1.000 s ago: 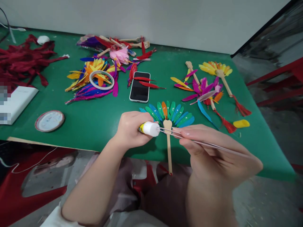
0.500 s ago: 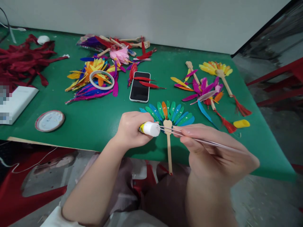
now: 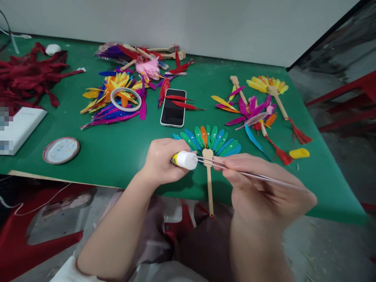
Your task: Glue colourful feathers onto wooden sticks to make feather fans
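Observation:
A glue stick (image 3: 187, 160) with a white end and a yellow body is wrapped in the fingers of my left hand (image 3: 164, 161). My right hand (image 3: 261, 184) pinches metal tweezers (image 3: 219, 162), whose tips meet the white end of the stick. Whether the tips grip something tiny there, I cannot tell. Beneath and between both hands lies a feather fan (image 3: 208, 184) with a wooden handle, its blue, green and one orange feathers dotted with small pale spots. The handle's lower end juts past the table's front edge.
A phone (image 3: 173, 113) with red feathers across it lies mid-table. Left of it, a tape roll (image 3: 125, 99) rests on colourful feathers. A round lid (image 3: 61, 150) and dark red ribbons (image 3: 32, 74) are further left. On the right are a yellow fan (image 3: 275, 94) and a yellow cap (image 3: 299, 153).
My right hand has shifted very slightly left and inward. The tweezers' tips remain at the glue stick's white end; the left hand is nearly still.

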Action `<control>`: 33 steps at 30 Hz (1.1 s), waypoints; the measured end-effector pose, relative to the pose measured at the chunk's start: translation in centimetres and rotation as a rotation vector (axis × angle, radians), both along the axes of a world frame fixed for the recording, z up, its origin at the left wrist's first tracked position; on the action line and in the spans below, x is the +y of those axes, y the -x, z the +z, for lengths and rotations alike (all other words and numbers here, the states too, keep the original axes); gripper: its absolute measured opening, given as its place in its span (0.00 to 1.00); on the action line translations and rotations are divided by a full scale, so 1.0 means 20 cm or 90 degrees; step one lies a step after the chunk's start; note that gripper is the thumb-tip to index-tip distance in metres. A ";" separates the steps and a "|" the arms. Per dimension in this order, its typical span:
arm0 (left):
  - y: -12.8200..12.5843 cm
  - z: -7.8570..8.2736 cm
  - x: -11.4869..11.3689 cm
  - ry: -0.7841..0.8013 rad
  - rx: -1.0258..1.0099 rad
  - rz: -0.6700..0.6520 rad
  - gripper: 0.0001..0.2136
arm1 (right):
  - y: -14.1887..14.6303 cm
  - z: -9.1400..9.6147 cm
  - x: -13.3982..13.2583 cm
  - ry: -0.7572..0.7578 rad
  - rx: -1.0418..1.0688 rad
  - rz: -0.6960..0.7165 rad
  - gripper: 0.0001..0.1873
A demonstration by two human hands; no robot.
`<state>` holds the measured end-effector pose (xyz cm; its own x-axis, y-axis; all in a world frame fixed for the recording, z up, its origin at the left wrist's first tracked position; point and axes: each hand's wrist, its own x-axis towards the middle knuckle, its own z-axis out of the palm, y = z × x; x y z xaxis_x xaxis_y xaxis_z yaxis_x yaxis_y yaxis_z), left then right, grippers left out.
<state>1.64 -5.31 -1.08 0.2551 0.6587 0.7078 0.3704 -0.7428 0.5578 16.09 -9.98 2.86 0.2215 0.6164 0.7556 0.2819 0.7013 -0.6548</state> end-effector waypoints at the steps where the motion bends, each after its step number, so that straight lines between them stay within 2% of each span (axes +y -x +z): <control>1: 0.00 0.00 0.00 -0.002 -0.001 0.000 0.08 | 0.00 0.00 0.00 0.002 -0.007 0.006 0.16; 5: 0.00 0.00 0.00 0.000 -0.010 -0.008 0.09 | 0.00 0.00 -0.01 0.010 -0.017 0.031 0.14; 10: 0.00 0.00 0.00 -0.003 0.001 0.000 0.08 | 0.00 -0.01 0.00 0.010 -0.019 -0.011 0.14; 15: 0.00 0.00 0.00 -0.008 -0.011 -0.009 0.09 | 0.00 -0.01 -0.01 0.019 0.000 0.047 0.12; 20: 0.00 0.00 0.00 -0.014 -0.001 -0.002 0.08 | 0.00 -0.01 -0.01 0.015 -0.003 0.012 0.14; 26: 0.00 0.00 0.00 -0.005 0.000 -0.013 0.09 | 0.01 0.00 -0.01 0.034 -0.019 0.007 0.08; 28: 0.00 0.00 0.00 -0.003 0.008 -0.011 0.08 | 0.00 0.00 -0.01 0.023 -0.021 -0.002 0.09; 33: -0.01 0.00 0.00 -0.001 -0.002 -0.022 0.09 | 0.00 0.00 -0.01 0.035 -0.005 0.047 0.13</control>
<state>1.81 -5.31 -1.08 0.2757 0.6486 0.7095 0.3435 -0.7558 0.5574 16.15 -10.22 2.92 0.1684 0.6719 0.7213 0.2354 0.6831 -0.6913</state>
